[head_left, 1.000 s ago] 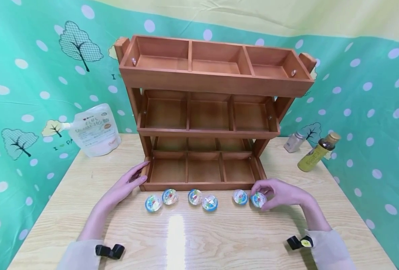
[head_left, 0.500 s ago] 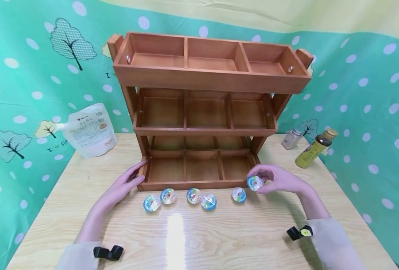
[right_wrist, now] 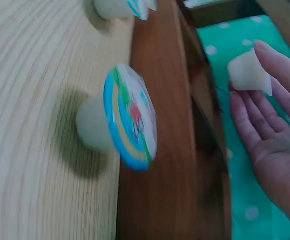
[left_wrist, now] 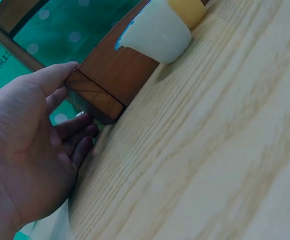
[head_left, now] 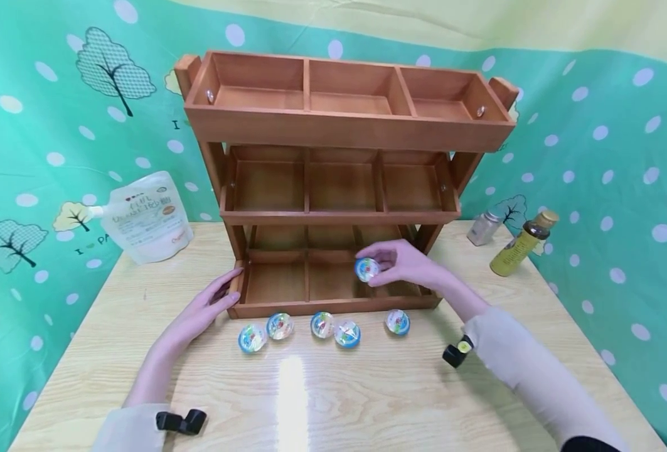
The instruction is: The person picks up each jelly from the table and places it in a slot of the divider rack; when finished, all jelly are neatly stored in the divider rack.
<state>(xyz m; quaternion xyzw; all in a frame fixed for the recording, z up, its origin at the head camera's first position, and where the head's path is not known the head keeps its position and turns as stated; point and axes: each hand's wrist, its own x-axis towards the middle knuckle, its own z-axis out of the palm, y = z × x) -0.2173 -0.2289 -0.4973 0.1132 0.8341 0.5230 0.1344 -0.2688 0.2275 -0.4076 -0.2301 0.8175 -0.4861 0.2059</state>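
Observation:
A small jelly cup [head_left: 366, 269] with a blue-rimmed printed lid is pinched between the thumb and fingers of my right hand [head_left: 403, 263], over the lowest tier of a brown wooden three-tier rack [head_left: 333, 307]. In the right wrist view that jelly cup [right_wrist: 249, 72] shows its pale body. My left hand [head_left: 204, 307] rests against the rack's lower left end, thumb on the corner and fingers behind it, as the left wrist view shows at the wooden end [left_wrist: 97, 95]. Along the rack's front, a single jelly cup [head_left: 398, 322] sits at the right and several others [head_left: 322, 324] lie leftward.
A white spouted pouch [head_left: 148, 216] stands at the back left. A small shaker jar [head_left: 484, 228] and a bottle with a yellow-green label [head_left: 516, 250] stand at the right. The upper tiers [head_left: 344, 129] overhang the lowest one. A patterned curtain [head_left: 587, 188] surrounds the table.
My right hand has picked the rightmost jelly cup off the table and carried it up and leftward over the lowest tier. The left hand stays at the rack's end. The view shifts slightly.

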